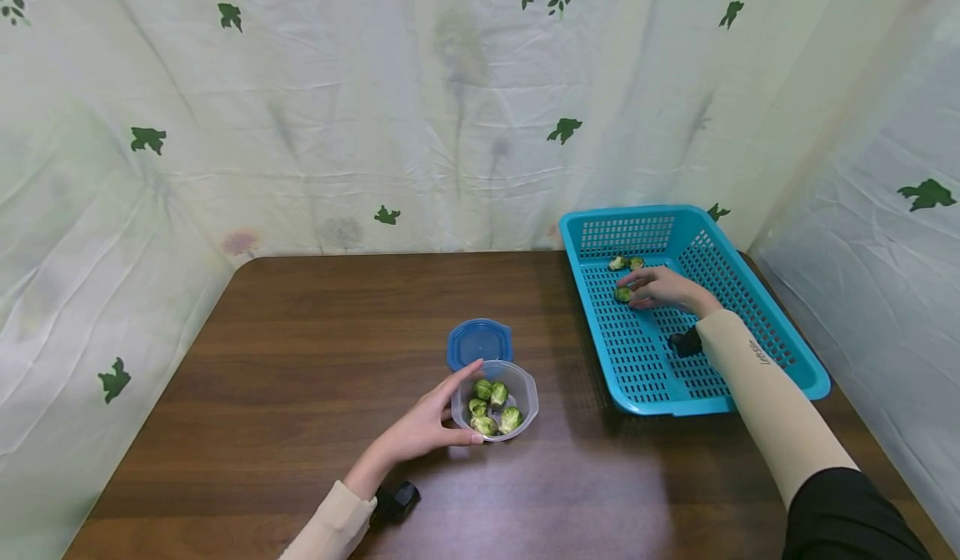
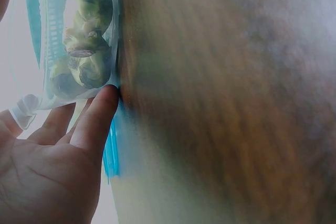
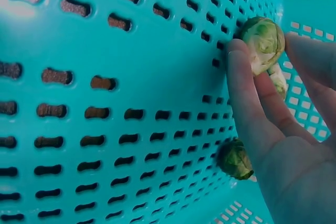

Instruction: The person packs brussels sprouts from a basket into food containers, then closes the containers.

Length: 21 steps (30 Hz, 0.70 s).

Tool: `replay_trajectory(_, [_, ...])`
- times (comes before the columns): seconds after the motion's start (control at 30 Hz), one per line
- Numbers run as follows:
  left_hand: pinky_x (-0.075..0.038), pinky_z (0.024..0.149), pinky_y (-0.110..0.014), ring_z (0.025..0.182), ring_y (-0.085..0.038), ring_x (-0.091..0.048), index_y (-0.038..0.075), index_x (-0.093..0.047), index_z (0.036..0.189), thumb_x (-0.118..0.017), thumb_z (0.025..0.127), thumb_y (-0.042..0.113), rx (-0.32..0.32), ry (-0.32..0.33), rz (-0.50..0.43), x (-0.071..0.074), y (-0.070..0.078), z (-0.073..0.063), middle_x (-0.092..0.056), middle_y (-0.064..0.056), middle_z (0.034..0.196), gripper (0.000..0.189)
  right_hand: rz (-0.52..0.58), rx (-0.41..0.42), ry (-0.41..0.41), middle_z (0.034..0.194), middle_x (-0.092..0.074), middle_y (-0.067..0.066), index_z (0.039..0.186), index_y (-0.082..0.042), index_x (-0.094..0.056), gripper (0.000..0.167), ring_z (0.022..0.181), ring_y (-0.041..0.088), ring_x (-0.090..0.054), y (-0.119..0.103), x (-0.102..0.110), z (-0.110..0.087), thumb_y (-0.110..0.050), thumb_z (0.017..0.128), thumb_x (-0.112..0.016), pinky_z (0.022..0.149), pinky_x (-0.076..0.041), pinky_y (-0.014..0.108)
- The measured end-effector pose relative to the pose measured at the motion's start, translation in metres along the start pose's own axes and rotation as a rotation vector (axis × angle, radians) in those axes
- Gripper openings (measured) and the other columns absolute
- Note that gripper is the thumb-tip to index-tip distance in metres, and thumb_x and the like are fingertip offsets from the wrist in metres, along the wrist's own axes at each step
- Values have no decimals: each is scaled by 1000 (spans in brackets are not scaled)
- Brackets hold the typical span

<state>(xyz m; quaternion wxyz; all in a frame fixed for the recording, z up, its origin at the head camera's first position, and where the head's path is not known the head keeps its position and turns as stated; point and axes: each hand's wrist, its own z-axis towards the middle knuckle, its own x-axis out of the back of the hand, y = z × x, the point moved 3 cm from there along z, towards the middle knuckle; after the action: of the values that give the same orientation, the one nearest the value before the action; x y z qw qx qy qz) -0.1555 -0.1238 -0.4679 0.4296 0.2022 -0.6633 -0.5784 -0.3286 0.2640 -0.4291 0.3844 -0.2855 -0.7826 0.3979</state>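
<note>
My left hand [image 1: 422, 428] grips the side of a clear plastic container [image 1: 531, 406], thumb on the near rim and fingers along the far left. Several Brussels sprouts [image 1: 510, 419] lie inside it, and show through its wall in the left wrist view. Reaching into a blue perforated basket [image 1: 600, 343], my right hand [image 1: 663, 287] pinches a Brussels sprout [image 3: 263, 45] between thumb and fingertips, close over the basket floor. Two more sprouts [image 1: 627, 263] lie just beyond that hand in the basket; one of these sprouts [image 3: 235, 159] appears below the fingers in the right wrist view.
A blue lid [image 1: 480, 342] sits right behind the container on the brown wooden table [image 1: 337, 335]. The basket takes up the table's right side, its raised walls around my right hand. White leaf-patterned sheets [image 1: 450, 127] hang behind and at both sides.
</note>
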Motion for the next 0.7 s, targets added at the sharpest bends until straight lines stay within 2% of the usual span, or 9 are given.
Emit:
replay_trajectory(0.47, [-41,100,-40,135,-24,-31,14,-20,153,-80,80,19,4,2,4,0,0,0,-32,-9,150,95,-23,36,32,130,-46,30,129,13,-47,34,113,41,-51,-4,-1,-3,5,96,-44,95,-45,49])
replay_trajectory(0.7, [-41,100,-41,136,-24,-31,14,-19,154,-79,80,19,4,-1,5,0,0,0,-32,-9,150,95,-24,63,42,128,-47,29,127,13,-50,33,111,41,-52,-7,-1,-4,4,96,-45,94,-45,50])
